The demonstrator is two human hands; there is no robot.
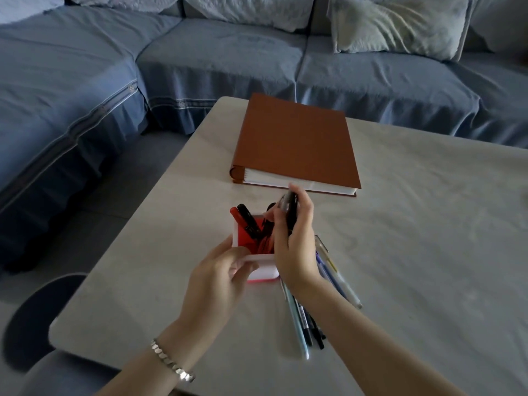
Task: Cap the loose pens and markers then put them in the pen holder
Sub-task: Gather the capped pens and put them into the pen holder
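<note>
Silver links make a bracelet (171, 364) on the left wrist, closest to us. To the right of it, a bunch of loose pens (300, 327) lies flat on the grey table (414, 267), partly under the right arm. They are thin and light. They look smooth and round, so they could roll or slip. I think it is best to pinch one near the middle, then push its cap on straight till it sits tight.

A bit further on, the left hand (217, 278) grips the near corner of the pen holder (265, 271), with its fingers curled round the white wall. The holder is a small square box, white outside and red inside. It looks light and could tip, so holding it steady is a good idea. A red marker (237, 217) and a black marker (247, 218) stand in it, leaning to the left.

Over the holder's right side, the right hand (294, 247) is closed round a dark marker (290, 208). That marker is up in the air, tilted and blurry. I cannot tell if its cap is on. It looks fatter than the pens, so it should be easy to hold.

Past the hands lies a big brown book (294, 138), shut, well apart from the holder. Behind the table is a blue sofa (200, 61) with a pale pillow (394, 24).
</note>
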